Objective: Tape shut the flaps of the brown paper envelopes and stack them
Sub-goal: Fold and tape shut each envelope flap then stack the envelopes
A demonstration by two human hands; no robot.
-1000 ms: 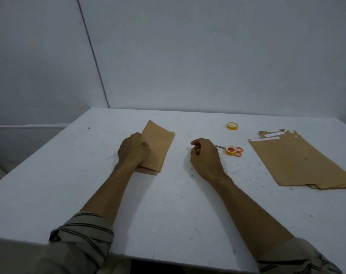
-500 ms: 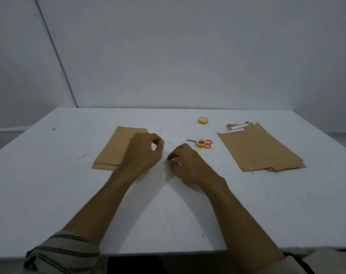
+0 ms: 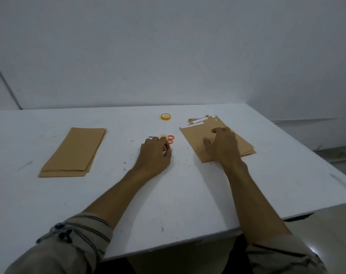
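A: Right hand (image 3: 223,147)?
B: Fingers spread wide, resting on the envelope pile (image 3: 193,139), right of centre on the tabletop (image 3: 188,194).
A: Left hand (image 3: 155,155)?
B: Curled just below the scissors (image 3: 169,138); cannot tell whether it holds anything. Second envelope stack (image 3: 75,151) at left. Tape roll (image 3: 165,116) above the scissors.

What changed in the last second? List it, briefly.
The left hand left the left stack of brown paper envelopes and moved right, next to the orange-handled scissors. The right hand moved right, over the right pile of brown paper envelopes. Both piles, scissors and the yellow tape roll stayed put.
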